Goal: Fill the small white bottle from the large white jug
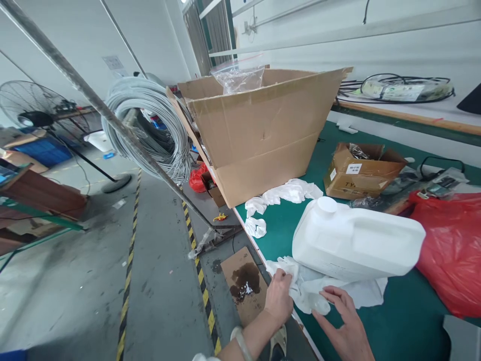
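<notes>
A crumpled thin white cloth (306, 291) lies at the near edge of the green table, partly under a large white plastic jug (356, 238). The jug rests on its side, its round cap facing up and left. At the cloth's left end, my left hand (280, 298) is closed, with the fingers bunching the material. My right hand (343, 321) has its thumb and fingertips around a raised fold at the cloth's front; what lies inside that fold I cannot make out. More crumpled white cloths (289, 192) lie farther back along the table's left edge.
A tall open carton (263, 135) stands at the back, its side overhanging the edge. To the right are a small open box (361, 173) and a red plastic bag (451, 245). A slanted metal pole (128, 135) and cable coil (150, 133) stand left. Stained cardboard (244, 286) lies on the floor.
</notes>
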A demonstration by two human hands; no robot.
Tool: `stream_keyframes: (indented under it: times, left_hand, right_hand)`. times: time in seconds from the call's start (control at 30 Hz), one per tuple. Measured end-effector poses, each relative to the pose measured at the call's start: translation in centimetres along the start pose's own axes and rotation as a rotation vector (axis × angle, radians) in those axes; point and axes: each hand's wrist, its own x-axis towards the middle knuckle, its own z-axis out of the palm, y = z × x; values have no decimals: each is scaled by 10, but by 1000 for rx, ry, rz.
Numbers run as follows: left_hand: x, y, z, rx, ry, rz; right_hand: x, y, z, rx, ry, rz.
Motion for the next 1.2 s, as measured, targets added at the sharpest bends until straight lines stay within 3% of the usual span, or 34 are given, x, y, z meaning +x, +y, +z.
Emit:
stream_keyframes:
  times: [0.17,0.43,0.73,1.0,1.2]
  left_hand:
    - [-24,0,-9,-156,42,17]
    - [-56,8,-6,-404,167,82]
    - [-71,20,17,-513,396,68]
    - [-102,9,28,-592,502,31]
    - [-137,-5,46,-631,604,-24]
  right_hand:
    - [3,-6,-4,8,-48,21]
    - [2,-17,-9,-34,-103,-204]
    - [-9,-32,-6,-66,-209,-381]
    - [-30,-61,1,-39,-229,-422]
    - [-55,-59,15,-77,-343,-499]
